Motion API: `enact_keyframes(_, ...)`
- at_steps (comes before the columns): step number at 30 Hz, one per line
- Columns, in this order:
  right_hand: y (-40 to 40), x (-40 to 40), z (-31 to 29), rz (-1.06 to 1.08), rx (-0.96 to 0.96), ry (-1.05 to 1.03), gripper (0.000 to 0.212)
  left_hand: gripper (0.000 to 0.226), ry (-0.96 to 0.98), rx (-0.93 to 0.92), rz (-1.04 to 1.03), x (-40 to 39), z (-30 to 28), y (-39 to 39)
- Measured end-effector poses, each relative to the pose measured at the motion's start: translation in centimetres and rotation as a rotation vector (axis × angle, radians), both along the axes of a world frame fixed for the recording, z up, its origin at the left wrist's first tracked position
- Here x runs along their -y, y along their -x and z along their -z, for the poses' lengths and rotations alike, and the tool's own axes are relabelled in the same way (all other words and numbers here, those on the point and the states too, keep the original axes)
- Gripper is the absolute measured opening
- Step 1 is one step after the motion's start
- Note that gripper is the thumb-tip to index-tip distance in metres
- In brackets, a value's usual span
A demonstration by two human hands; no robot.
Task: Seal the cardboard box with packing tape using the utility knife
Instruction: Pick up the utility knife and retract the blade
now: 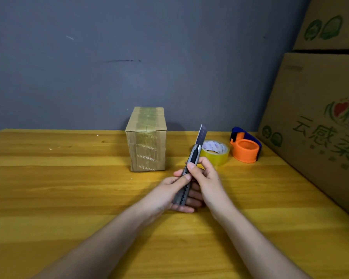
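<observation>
Both hands, left hand [169,195] and right hand [205,178], grip the utility knife [191,168]; box [146,139] lettering blurred.

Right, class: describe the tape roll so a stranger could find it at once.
Start at the small cardboard box standing on the wooden table. To its right, the tape roll lies flat: translucent yellow with a white core, unlike the orange-and-blue dispenser beside it.
</observation>
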State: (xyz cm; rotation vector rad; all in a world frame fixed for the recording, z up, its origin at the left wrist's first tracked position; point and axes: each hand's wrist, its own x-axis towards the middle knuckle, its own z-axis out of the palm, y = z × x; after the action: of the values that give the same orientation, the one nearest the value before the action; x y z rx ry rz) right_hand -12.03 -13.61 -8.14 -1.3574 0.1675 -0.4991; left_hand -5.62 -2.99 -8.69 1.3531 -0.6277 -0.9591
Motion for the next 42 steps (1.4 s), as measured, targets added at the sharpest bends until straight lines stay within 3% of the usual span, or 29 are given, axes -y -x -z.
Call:
enact_keyframes(5,-0.3,0.0,0.2,0.002,-0.004,-0.003,0.008,0.028,-0.003,-0.015,0.0,0.1,0.1,0.0)
enact_keyframes(9,-0.1,0.2,0.6,-0.057,-0.067,0.059,0.019,0.021,0.038,-0.08,0.013,0.1,0.2,-0.3)
enact_keyframes(14,-0.1,0.5,0.9,-0.126,-0.151,0.103,0.043,0.028,0.063,-0.121,0.087,-0.4,0.4,-0.8)
enact_keyframes(23,-0.2,0.9,1.0,-0.148,-0.151,0.091,0.044,0.039,0.085,-0.156,0.177,-0.6,0.5,-1.4)
enact_keyframes(31,-0.1,1.2,1.2,-0.213,-0.189,0.226,0.067,0.053,0.092,-0.155,0.2,-0.8,0.4,-1.5)
enact_keyframes(42,0.2,1.0,1.3,-0.116,-0.11,0.191,0.043,0.042,0.127,-0.256,0.171,-0.9,0.4,-1.4)
